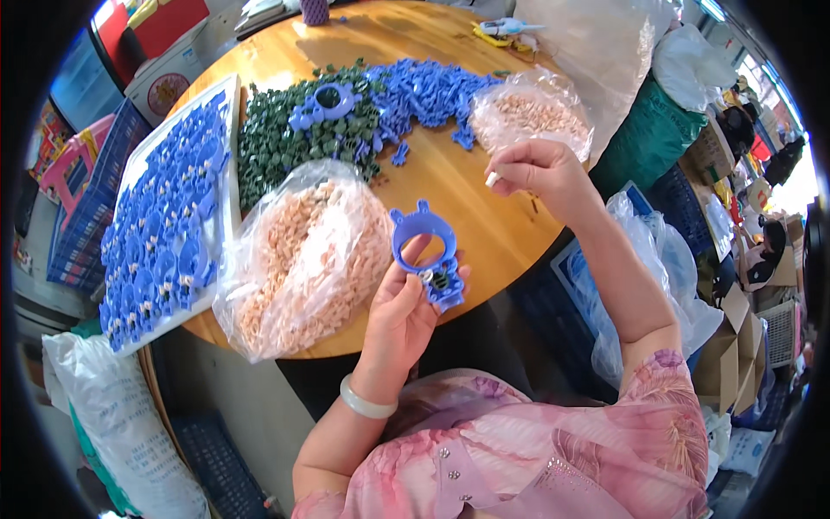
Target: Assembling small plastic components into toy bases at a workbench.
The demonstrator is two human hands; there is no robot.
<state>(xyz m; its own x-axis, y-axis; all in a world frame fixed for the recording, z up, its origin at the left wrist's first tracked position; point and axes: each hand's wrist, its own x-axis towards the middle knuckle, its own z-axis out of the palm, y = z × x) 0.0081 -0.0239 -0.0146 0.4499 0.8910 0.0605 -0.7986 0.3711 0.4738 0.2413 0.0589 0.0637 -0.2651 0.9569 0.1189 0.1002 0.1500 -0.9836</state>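
My left hand (399, 318) grips a blue plastic ring-shaped part (446, 232) with small knobs on its rim. A dark green piece (442, 281) and a tiny pale piece sit on its lower end. Up and to the right, my right hand (549, 177) pinches a small whitish piece (492, 180) between thumb and finger, apart from the blue part. Close to the left hand lies a clear plastic bag (303, 268) full of peach-coloured small pieces. A second bag (532, 114) of similar pieces lies beyond the right hand.
On the round wooden table (497, 246) are heaps of dark green pieces (290, 151) and small blue pieces (432, 91), with a blue ring part (328, 102) on top. A white tray (232, 130) of blue parts stands left. Yellow-handled cutters (491, 36) lie at the back.
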